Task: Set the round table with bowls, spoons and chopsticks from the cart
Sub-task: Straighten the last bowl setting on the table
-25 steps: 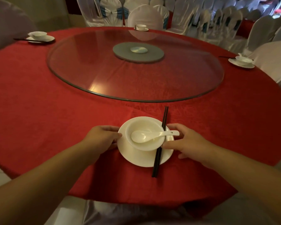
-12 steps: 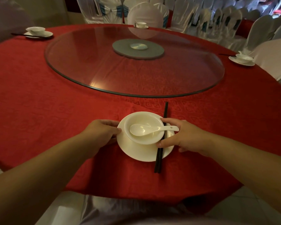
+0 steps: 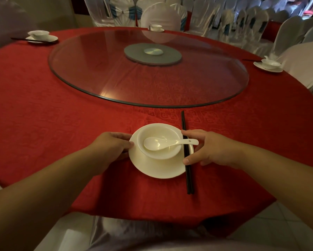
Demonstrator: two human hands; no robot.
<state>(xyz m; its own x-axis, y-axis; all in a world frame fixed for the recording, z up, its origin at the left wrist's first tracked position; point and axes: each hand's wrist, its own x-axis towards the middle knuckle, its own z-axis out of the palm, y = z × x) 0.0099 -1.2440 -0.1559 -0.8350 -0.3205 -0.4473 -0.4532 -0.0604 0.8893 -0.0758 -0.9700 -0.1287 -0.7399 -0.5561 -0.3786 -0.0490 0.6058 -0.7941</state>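
On the near edge of the round red table (image 3: 43, 109) sits a white plate (image 3: 157, 169) with a white bowl (image 3: 159, 130) on it. A white spoon (image 3: 163, 143) lies in the bowl, its handle pointing right. Two black chopsticks (image 3: 189, 178) lie across the plate's right rim. My left hand (image 3: 112, 147) grips the plate's left rim. My right hand (image 3: 210, 149) is spread at the plate's right side, with forefinger and thumb tips touching the chopsticks.
A glass turntable (image 3: 134, 78) covers the table's middle. Three more bowl settings stand at the far left (image 3: 41, 36), far side (image 3: 156, 28) and right (image 3: 268, 65). White-covered chairs (image 3: 305, 60) ring the table, and one chair back (image 3: 134, 236) is right below me.
The plate with bowl, spoon and chopsticks has slid a little farther onto the table. My right hand has spread its thumb and forefinger wider along the chopsticks.
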